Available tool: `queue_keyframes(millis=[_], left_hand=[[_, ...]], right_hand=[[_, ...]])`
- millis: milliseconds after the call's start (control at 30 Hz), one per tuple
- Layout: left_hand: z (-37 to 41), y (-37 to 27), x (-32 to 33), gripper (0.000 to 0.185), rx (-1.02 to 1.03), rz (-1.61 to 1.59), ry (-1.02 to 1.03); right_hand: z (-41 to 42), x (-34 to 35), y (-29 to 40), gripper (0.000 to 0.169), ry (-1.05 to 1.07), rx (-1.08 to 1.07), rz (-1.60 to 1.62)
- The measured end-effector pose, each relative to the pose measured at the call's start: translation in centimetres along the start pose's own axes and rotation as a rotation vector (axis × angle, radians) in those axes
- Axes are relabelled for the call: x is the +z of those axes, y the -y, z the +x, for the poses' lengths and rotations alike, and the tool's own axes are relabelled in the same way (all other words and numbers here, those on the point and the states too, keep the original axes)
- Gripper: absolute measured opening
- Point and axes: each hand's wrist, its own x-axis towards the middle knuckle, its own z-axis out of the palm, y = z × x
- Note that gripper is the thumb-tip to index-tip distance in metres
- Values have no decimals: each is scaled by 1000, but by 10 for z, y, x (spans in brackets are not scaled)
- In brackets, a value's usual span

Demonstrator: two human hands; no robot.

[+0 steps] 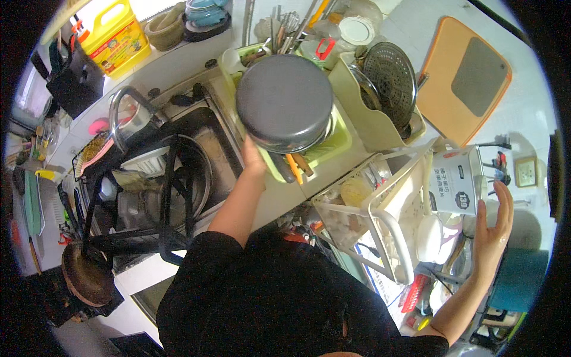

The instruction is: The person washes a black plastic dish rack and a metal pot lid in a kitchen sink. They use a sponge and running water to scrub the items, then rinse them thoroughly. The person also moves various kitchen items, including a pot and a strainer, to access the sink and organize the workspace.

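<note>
My left hand (253, 157) is at the near left edge of a light-green dish rack (344, 138), close under the rim of an upturned dark grey pot (285, 100). Its fingers are mostly hidden by the pot and rack, so its grip cannot be made out. Handles, one orange (294, 168), stick out of the rack below the pot. On the far right, my right hand (498, 221) has its fingers spread beside a white box (455, 180) bearing writing. That box stands on a cream wheeled-style shelf rack (374, 214) with a white-lidded jar (430, 238).
Left of me is a sink (218, 147) with a metal faucet (118, 111) and a black metal rack (169, 192) over it. A cream holder (361, 102) carries a perforated steamer plate (390, 85). An orange-edged cutting board (466, 80) leans behind. A yellow jug (118, 42) stands on the sill.
</note>
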Motion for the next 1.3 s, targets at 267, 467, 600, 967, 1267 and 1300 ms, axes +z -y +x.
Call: queue_keyframes(millis=[267, 467, 600, 967, 1267, 1300], left_hand=[[25, -9, -21, 52, 213, 15, 290], [8, -64, -14, 74, 496, 1282, -117], [9, -117, -27, 93, 401, 1745, -542], [33, -154, -23, 66, 557, 1103, -786], [-5, -113, -9, 52, 897, 521, -475], [6, -116, -28, 53, 1055, 734, -515]], right_hand=[[-15, -3, -28, 36, -13, 24, -15], [-28, 2, -28, 39, 16, 25, -30], [-18, 3, -9, 42, -6, -117, 70], [1, 1, 29, 42, -9, -208, 140], [-20, -4, 24, 42, -37, -107, 167], [-23, -8, 23, 42, -43, -108, 174]])
